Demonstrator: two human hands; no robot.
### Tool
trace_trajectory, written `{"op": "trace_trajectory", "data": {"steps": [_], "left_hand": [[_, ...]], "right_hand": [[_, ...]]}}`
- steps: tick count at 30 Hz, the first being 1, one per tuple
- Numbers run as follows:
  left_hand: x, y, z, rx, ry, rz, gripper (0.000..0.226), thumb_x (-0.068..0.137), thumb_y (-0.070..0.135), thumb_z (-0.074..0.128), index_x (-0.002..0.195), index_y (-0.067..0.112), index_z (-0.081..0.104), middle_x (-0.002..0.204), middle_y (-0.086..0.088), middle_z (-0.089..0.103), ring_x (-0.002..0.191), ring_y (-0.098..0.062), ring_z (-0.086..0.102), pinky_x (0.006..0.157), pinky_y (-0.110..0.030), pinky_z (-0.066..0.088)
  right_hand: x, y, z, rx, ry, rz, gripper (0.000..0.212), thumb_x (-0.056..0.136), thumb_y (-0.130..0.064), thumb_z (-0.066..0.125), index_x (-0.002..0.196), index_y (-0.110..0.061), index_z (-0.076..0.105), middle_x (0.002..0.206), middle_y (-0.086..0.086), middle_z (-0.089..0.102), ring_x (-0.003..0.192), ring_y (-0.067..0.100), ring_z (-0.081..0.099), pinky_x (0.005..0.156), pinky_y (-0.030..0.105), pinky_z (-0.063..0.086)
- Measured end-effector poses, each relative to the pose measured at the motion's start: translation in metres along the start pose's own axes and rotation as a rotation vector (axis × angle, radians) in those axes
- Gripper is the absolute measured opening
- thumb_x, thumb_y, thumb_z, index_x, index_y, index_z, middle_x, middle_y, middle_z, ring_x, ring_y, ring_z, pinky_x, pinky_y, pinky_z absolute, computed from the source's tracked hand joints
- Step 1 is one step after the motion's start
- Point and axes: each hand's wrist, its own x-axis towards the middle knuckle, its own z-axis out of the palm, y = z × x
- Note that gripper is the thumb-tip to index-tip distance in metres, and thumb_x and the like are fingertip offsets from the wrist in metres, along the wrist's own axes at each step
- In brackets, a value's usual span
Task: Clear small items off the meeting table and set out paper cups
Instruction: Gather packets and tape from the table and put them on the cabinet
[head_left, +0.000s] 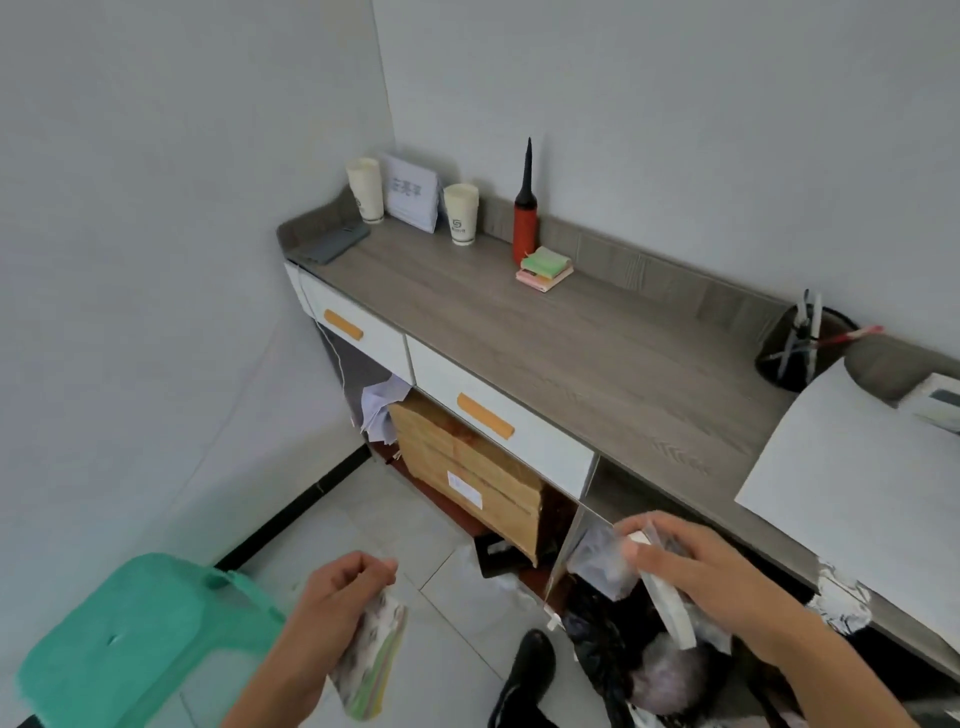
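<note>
Head view: the left hand (337, 605) is low in the foreground, fingers curled round a clear-wrapped packet of coloured sheets (371, 662), which hangs below the fist over the tiled floor; the right hand (693, 569) is further right, beside the open lower compartment of the sideboard (597, 364), thumb and fingers pinching a crumpled clear plastic bag (605, 564) together with a flat white strip-like object (670, 610) that I cannot identify; below them lies a black bin bag (613, 644), and a black shoe (524, 675) stands on the floor beside it.

The paper cups sit upright on the far left end of the sideboard's grey wood-grain top, in two stacks: one stack (366, 189) in the corner, the other (461, 213) to its right, with a white printed card (411, 193) propped against the wall between them; a red and black hand pump (525, 208) stands further right, with a small pile of sticky-note pads (544, 267) just beside it; a black pen holder (795, 356) and a white sheet (857, 493) occupy the right end; a cardboard box (467, 467) sits under the drawers; a green plastic stool (140, 639) is at lower left.
</note>
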Motion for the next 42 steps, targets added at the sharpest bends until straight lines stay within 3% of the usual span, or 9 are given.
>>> {"op": "trace_trajectory", "data": {"steps": [4,8,12,14,18,21,26,33,42], "left_hand": [[0.069,0.054,0.008,0.039,0.012,0.017,0.026,0.091,0.019,0.063,0.067,0.009,0.062,0.039,0.008,0.042,0.032,-0.004,0.037,0.043,-0.019,0.032],[0.13,0.109,0.009,0.041,0.048,-0.001,0.029,0.094,0.029,0.057,0.076,0.008,0.065,0.038,0.005,0.046,0.029,-0.007,0.039,0.037,-0.016,0.032],[0.184,0.146,0.015,-0.009,0.073,-0.085,0.028,0.09,0.017,0.044,0.077,0.016,0.069,0.052,-0.002,0.06,0.044,-0.017,0.055,0.045,-0.022,0.039],[0.216,0.164,0.022,0.013,0.027,-0.085,0.033,0.084,0.005,0.04,0.077,0.019,0.069,0.056,-0.001,0.063,0.047,-0.014,0.057,0.042,-0.021,0.041],[0.29,0.208,0.049,0.062,-0.226,-0.021,0.034,0.085,-0.008,0.041,0.092,0.016,0.066,0.085,-0.01,0.067,0.071,-0.023,0.065,0.05,-0.03,0.052],[0.343,0.245,0.083,0.091,-0.413,0.07,0.032,0.089,-0.008,0.051,0.1,0.019,0.061,0.101,-0.01,0.069,0.082,-0.023,0.069,0.055,-0.028,0.055],[0.421,0.306,0.157,0.191,-0.551,0.259,0.038,0.087,-0.006,0.061,0.094,0.03,0.055,0.099,-0.005,0.067,0.08,-0.012,0.069,0.054,-0.02,0.057],[0.481,0.328,0.247,0.566,-0.564,0.638,0.035,0.084,0.001,0.062,0.115,0.014,0.055,0.091,-0.001,0.062,0.082,-0.02,0.061,0.068,-0.028,0.046],[0.482,0.329,0.253,1.031,-0.513,1.188,0.026,0.084,0.022,0.065,0.108,0.011,0.063,0.111,-0.009,0.057,0.102,-0.027,0.051,0.086,-0.036,0.043]], "right_hand": [[0.078,-0.029,-0.032,0.079,0.074,-0.003,0.037,0.066,-0.062,0.068,0.097,-0.042,0.069,0.102,-0.008,0.068,0.088,0.006,0.067,0.078,0.025,0.052],[0.153,-0.066,-0.052,0.076,0.077,-0.02,0.044,0.07,-0.058,0.068,0.106,-0.033,0.065,0.094,-0.001,0.064,0.065,-0.001,0.066,0.063,0.019,0.054],[0.205,-0.084,-0.062,0.012,0.095,0.011,0.035,0.076,-0.053,0.069,0.104,-0.034,0.062,0.1,0.005,0.064,0.08,0.019,0.069,0.068,0.031,0.059],[0.223,-0.088,-0.069,0.013,0.134,0.041,0.04,0.069,-0.055,0.07,0.102,-0.033,0.062,0.1,0.008,0.062,0.07,0.008,0.068,0.057,0.022,0.055],[0.253,-0.082,-0.083,-0.077,0.265,0.104,0.035,0.075,-0.058,0.068,0.102,-0.037,0.061,0.099,0.004,0.063,0.085,0.023,0.065,0.071,0.031,0.052],[0.265,-0.082,-0.087,-0.056,0.396,0.182,0.026,0.078,-0.052,0.071,0.099,-0.038,0.064,0.096,-0.004,0.066,0.083,0.017,0.065,0.078,0.037,0.054],[0.287,-0.096,-0.086,-0.192,0.597,0.328,0.032,0.082,-0.052,0.069,0.109,-0.037,0.06,0.108,-0.011,0.061,0.093,0.008,0.06,0.078,0.026,0.047],[0.301,-0.097,-0.061,-0.303,0.74,0.451,0.049,0.081,-0.062,0.062,0.126,-0.044,0.052,0.122,-0.02,0.049,0.114,0.005,0.047,0.091,0.022,0.042],[0.315,-0.096,-0.071,-0.375,0.794,0.481,0.064,0.079,-0.066,0.06,0.134,-0.038,0.045,0.125,-0.018,0.05,0.116,0.006,0.047,0.093,0.025,0.044]]}}
